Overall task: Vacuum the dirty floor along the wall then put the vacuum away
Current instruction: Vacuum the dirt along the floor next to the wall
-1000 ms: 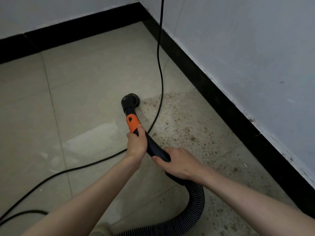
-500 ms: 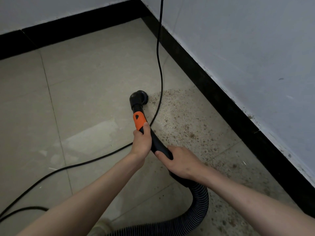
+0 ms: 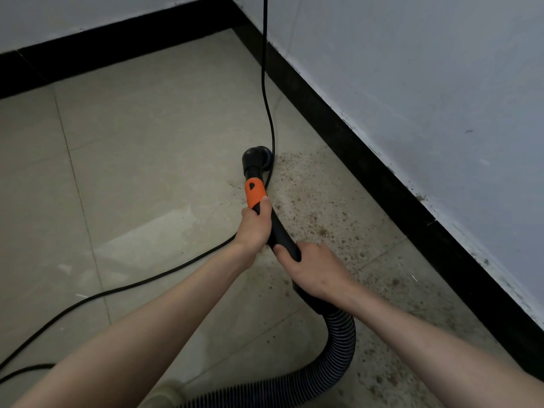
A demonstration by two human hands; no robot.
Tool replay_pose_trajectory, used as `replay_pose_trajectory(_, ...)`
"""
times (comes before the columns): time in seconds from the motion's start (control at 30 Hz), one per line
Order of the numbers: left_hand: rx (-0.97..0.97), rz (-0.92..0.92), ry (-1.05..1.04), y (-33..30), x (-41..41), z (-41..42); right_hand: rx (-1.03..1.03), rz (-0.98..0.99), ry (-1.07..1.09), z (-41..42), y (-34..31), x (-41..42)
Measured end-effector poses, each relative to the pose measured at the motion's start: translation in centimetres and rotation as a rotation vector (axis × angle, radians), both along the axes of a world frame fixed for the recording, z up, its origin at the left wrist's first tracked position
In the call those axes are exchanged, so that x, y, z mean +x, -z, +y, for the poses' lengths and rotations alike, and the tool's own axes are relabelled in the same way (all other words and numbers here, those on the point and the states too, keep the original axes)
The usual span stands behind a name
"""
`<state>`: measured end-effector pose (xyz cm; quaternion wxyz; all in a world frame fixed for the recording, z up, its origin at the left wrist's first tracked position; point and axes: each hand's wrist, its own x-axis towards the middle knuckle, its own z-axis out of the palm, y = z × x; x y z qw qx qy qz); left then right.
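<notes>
A black power cord snakes in from the lower left edge across the pale tiled floor, passes behind the left wrist, curves up beside the nozzle and rises toward the top of the view in front of the wall corner. The left hand is wrapped tight around the vacuum wand just below its orange collar, with the thumb tip touching the collar's lower edge. Above the collar, the round black nozzle sits on the floor at the left border of a patch of brown dirt, touching or just beside the cord. The right hand is closed around the wand's lower end, close behind the left hand, where the rigid tube meets the ribbed black hose. The hose bends down and back toward the left along the bottom of the view. The dirt spreads over the tiles between the wand and the black baseboard, which runs diagonally under the pale wall on the right.
</notes>
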<state>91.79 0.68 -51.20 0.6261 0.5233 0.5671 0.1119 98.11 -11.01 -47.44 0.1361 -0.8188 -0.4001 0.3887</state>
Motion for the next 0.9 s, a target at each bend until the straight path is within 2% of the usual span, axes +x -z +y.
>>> replay_pose_trajectory(0.47, -0.063, -0.094, 0.152, 0.1, 1.9, 1.9, 0.022, -0.099, 0.101, 0.7, -0.4, 0.0)
replay_pose_trajectory(0.9, -0.079, -0.118, 0.309, -1.5, 5.6, 1.9, 0.015, -0.112, 0.24, 1.0, -0.3, 1.6)
